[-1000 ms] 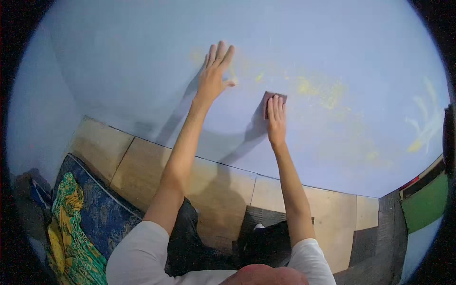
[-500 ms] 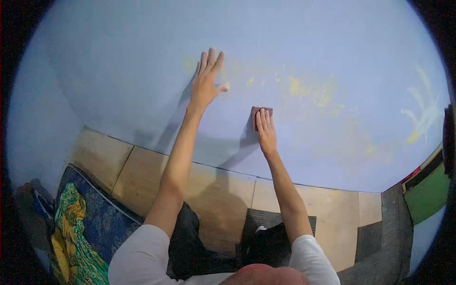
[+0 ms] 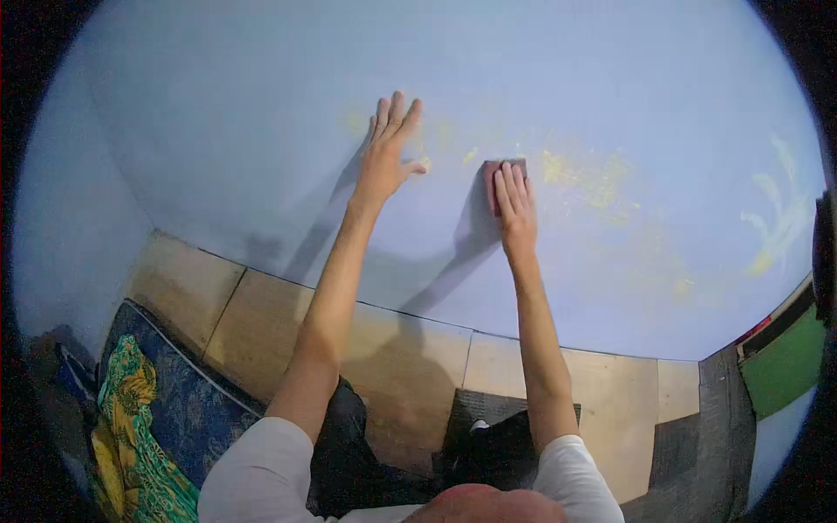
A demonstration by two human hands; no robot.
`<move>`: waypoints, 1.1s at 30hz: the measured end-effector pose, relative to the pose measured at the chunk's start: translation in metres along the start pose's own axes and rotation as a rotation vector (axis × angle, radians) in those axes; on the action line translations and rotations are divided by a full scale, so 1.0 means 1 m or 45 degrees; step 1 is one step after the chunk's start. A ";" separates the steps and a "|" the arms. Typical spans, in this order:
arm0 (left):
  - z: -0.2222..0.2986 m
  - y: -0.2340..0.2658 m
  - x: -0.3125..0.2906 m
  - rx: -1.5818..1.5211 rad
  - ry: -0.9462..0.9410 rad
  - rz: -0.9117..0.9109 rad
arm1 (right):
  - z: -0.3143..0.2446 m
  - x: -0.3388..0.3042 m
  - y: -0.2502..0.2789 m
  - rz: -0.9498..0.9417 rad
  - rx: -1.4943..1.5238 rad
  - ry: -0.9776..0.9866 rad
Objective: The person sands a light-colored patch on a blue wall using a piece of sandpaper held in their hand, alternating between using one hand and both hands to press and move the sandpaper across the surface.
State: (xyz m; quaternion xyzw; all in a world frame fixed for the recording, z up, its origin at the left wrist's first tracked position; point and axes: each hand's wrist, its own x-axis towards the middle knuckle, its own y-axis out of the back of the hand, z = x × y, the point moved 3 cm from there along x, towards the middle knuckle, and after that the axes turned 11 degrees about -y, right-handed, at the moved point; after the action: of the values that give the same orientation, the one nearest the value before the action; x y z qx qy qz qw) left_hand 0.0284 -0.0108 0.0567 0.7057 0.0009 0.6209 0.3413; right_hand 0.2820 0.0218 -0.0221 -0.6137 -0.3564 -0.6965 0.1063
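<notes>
Against the pale blue wall [image 3: 261,157], my left hand [image 3: 384,161] rests with its fingers spread, holding nothing. To its right, my right hand [image 3: 517,209] presses a reddish-brown rectangular piece of sandpaper [image 3: 492,190] against the wall, fingers laid together over it. The palm and fingers hide part of the sheet. Yellow scuffed patches [image 3: 593,179] mark the wall just right of the sandpaper, with fainter yellow flecks between the two hands. Farther right, a whitish branching smear [image 3: 772,209] ends in a yellow spot.
Tan floor tiles [image 3: 610,397] meet the wall's foot. A dark blue patterned cushion or mattress [image 3: 187,401] lies at lower left, with a green and yellow cloth [image 3: 139,427] over it. Dark mats [image 3: 488,405] lie around my feet. A green panel [image 3: 785,362] stands at right.
My right hand has slid the sandpaper up the wall and slightly right, closer to the yellow patches. The left hand stays spread on the wall, appearing slightly farther right.
</notes>
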 end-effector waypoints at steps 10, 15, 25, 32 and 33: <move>-0.004 0.000 0.004 -0.012 -0.023 -0.053 | 0.002 -0.004 -0.010 -0.015 0.075 -0.078; -0.007 0.007 0.006 -0.001 0.018 0.001 | 0.001 -0.013 -0.017 -0.097 0.067 -0.090; -0.013 0.017 0.009 -0.017 0.036 -0.010 | -0.007 -0.016 -0.013 -0.151 0.017 0.003; -0.009 -0.002 0.001 0.018 0.036 -0.033 | -0.001 0.001 0.002 -0.183 -0.106 0.081; -0.009 -0.004 -0.001 0.028 0.044 -0.041 | -0.003 0.005 0.004 -0.168 -0.099 0.067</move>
State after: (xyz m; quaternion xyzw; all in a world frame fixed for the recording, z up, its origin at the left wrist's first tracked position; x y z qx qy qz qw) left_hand 0.0218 -0.0039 0.0540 0.6985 0.0249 0.6273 0.3434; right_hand 0.2806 0.0185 -0.0160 -0.5741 -0.3659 -0.7310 0.0456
